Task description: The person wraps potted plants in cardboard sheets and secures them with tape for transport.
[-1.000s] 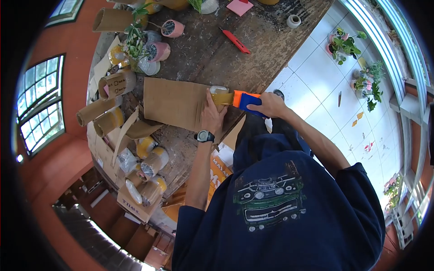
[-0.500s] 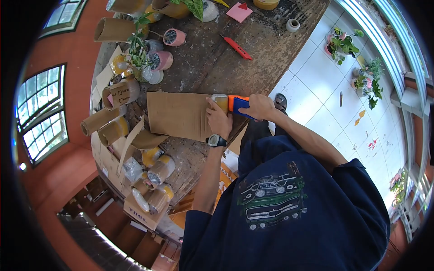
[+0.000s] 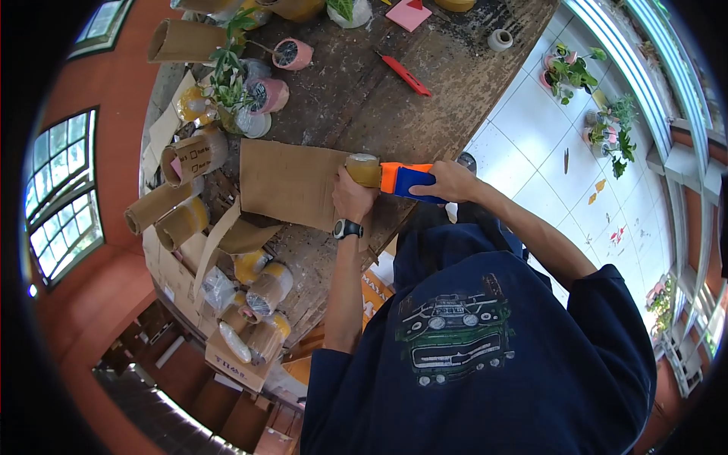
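My right hand (image 3: 453,182) is closed around the blue handle of an orange and blue tape dispenser (image 3: 407,180). A yellowish roll of packing tape (image 3: 363,171) sits at the dispenser's left end. My left hand (image 3: 354,195), with a watch on the wrist, is closed against the roll's left and lower side; its fingertips are partly hidden. Under the left hand lies a flat piece of brown cardboard (image 3: 284,182) on the worn wooden table (image 3: 334,91), its right part covered by the hand and roll.
Cardboard tubes (image 3: 196,157), wrapped jars and potted plants crowd the table's left side. A red cutter (image 3: 406,75), pink paper (image 3: 408,14) and a small white roll (image 3: 500,40) lie farther back. Potted plants (image 3: 569,74) stand on the tiled floor to the right.
My left hand has gone from extended fingers on the cardboard and roll to a closed grip at the roll. The dispenser has turned slightly, still in my right hand.
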The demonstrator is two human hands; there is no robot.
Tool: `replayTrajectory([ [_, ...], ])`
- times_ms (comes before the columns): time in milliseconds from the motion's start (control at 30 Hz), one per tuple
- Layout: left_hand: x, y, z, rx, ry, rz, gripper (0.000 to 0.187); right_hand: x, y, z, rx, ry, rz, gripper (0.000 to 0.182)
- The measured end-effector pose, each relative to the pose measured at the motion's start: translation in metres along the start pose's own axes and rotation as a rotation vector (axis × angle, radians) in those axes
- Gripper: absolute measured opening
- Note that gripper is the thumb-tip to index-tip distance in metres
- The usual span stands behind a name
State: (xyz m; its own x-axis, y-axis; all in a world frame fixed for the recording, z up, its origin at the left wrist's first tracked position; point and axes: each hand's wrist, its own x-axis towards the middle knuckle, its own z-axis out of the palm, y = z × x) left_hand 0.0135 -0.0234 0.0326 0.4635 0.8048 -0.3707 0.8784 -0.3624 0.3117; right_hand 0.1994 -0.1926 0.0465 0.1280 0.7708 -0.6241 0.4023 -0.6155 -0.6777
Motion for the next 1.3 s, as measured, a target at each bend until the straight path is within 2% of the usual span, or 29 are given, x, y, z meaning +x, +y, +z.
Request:
replayTrajectory([
  [200, 0.025, -0.03, -0.002, -0.197, -0.202, 0.053, 0.086, 0.001, 0.007, -0.008, -0.091, 0.026, 0.046, 0.077],
  [300, 0.031, -0.039, -0.001, -0.273, -0.212, 0.104, 0.092, -0.002, -0.001, -0.01, -0.122, 0.104, 0.081, 0.072],
  [400, 0.032, -0.048, 0.003, -0.318, -0.119, 0.128, 0.097, 0.013, -0.022, 0.001, -0.154, 0.077, 0.175, 0.071],
  [500, 0.038, -0.051, 0.001, -0.331, -0.187, 0.117, 0.1, 0.029, -0.044, 0.011, -0.206, 0.14, 0.179, 0.065],
  [600, 0.036, -0.047, -0.002, -0.358, -0.225, 0.009, 0.099, 0.039, -0.057, 0.025, -0.192, 0.182, 0.23, 0.061],
  [767, 0.036, -0.051, 0.001, -0.401, -0.157, 0.083, 0.098, 0.044, -0.072, 0.037, -0.13, 0.243, 0.308, 0.058],
  [900, 0.038, -0.054, 0.003, -0.435, -0.141, 0.118, 0.099, 0.03, -0.103, 0.04, -0.278, 0.331, 0.277, 0.045],
  [1100, 0.046, -0.067, 0.015, -0.521, -0.168, 0.12, 0.098, 0.032, -0.097, 0.067, -0.381, 0.476, 0.152, 0.048],
  [1200, 0.043, -0.065, 0.014, -0.504, -0.121, 0.133, 0.097, 0.027, -0.1, 0.05, -0.415, 0.551, 0.228, 0.04],
  [1233, 0.045, -0.06, 0.007, -0.489, -0.144, 0.105, 0.097, 0.023, -0.1, 0.043, -0.418, 0.672, 0.192, 0.04],
  [1300, 0.038, -0.054, -0.001, -0.465, -0.199, 0.032, 0.098, 0.028, -0.093, 0.025, -0.405, 0.724, 0.134, 0.039],
])
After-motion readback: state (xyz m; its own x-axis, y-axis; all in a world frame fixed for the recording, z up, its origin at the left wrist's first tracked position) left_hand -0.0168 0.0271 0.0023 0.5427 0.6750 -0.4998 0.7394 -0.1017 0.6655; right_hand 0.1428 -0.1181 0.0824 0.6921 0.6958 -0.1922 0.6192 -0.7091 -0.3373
